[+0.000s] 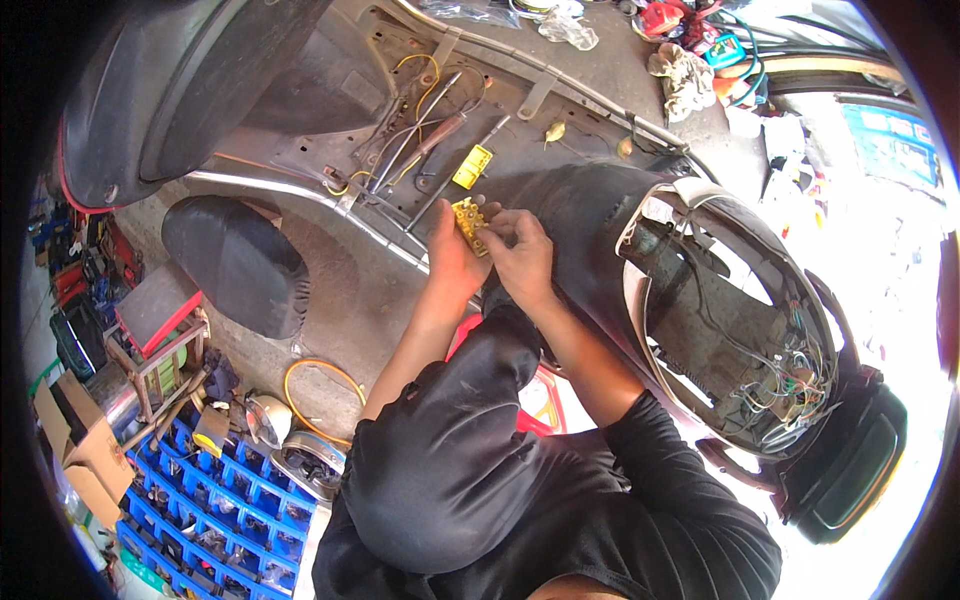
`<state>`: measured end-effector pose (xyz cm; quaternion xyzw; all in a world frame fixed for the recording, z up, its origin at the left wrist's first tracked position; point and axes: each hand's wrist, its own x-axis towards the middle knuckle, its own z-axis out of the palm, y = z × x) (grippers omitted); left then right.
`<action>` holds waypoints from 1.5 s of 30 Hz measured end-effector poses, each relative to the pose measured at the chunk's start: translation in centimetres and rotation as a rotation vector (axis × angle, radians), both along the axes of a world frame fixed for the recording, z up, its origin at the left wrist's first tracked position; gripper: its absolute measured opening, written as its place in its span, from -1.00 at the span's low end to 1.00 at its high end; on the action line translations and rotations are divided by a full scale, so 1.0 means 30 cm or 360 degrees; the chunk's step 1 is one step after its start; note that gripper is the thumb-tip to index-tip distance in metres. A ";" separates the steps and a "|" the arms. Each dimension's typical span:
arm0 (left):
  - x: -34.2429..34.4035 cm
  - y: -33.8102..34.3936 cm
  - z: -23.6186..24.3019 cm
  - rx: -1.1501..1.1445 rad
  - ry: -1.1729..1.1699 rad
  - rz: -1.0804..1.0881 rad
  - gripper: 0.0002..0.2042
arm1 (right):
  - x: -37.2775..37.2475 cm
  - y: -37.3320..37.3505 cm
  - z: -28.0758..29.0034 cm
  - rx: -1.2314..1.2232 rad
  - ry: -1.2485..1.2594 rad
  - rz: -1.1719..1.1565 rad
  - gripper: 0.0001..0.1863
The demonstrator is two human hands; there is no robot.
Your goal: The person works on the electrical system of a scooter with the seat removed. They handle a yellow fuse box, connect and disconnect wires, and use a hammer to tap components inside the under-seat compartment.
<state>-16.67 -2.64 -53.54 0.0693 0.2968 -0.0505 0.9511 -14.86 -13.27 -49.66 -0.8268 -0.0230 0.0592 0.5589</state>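
left hand grasping small yellow block with round pits or studs, block sits up between both hands. right hand has fingertips at the block's right side, cannot tell if pinching or only touching. yellow flat piece just beyond the grip, on worn metal floor panel. brown-handled screwdriver farther out, left of that piece. black seat pad well left of the grip. open shell with loose wires right of the grip. blue parts bins nearer the body, far left of the grip
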 end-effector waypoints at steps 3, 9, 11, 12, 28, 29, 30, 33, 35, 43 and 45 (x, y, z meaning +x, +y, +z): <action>-0.006 0.001 0.002 -0.0010 -0.0099 -0.0013 -0.42 | 0.006 0.003 0.001 0.0013 0.0075 -0.0035 -0.75; 0.002 0.002 0.001 -0.0074 -0.0227 -0.0071 -0.41 | 0.018 0.003 0.014 0.0218 0.0050 -0.0059 -0.73; 0.011 -0.012 0.023 -0.0046 -0.0136 -0.0054 -0.41 | 0.012 -0.010 -0.015 0.0241 -0.0006 -0.0075 -0.70; 0.017 -0.015 0.037 -0.0030 -0.0089 -0.0043 -0.41 | 0.011 -0.012 -0.013 0.0203 0.0000 -0.0074 -0.69; 0.025 -0.002 0.026 -0.0081 -0.0295 -0.0035 -0.39 | -0.005 0.003 -0.029 0.0431 0.0119 -0.0142 -0.74; 0.025 0.000 0.023 -0.0071 -0.0310 -0.0037 -0.39 | -0.004 0.004 -0.018 0.0424 0.0169 -0.0141 -0.74; 0.025 0.004 0.020 -0.0057 -0.0327 -0.0033 -0.39 | 0.004 0.009 0.005 0.0420 0.0219 -0.0132 -0.75; 0.021 0.004 0.021 -0.0073 -0.0265 -0.0040 -0.39 | 0.009 -0.003 -0.001 0.0383 0.0163 -0.0055 -0.75; 0.027 -0.001 0.029 -0.0078 -0.0262 -0.0022 -0.39 | 0.004 -0.013 -0.031 0.0296 0.0025 -0.0003 -0.74; 0.022 0.012 0.010 -0.0096 -0.0336 0.0012 -0.39 | 0.005 0.008 0.000 0.0300 0.0129 -0.0054 -0.76; 0.024 0.013 0.007 -0.0131 -0.0365 0.0037 -0.39 | 0.005 0.001 -0.010 0.0127 -0.0162 0.0031 -0.77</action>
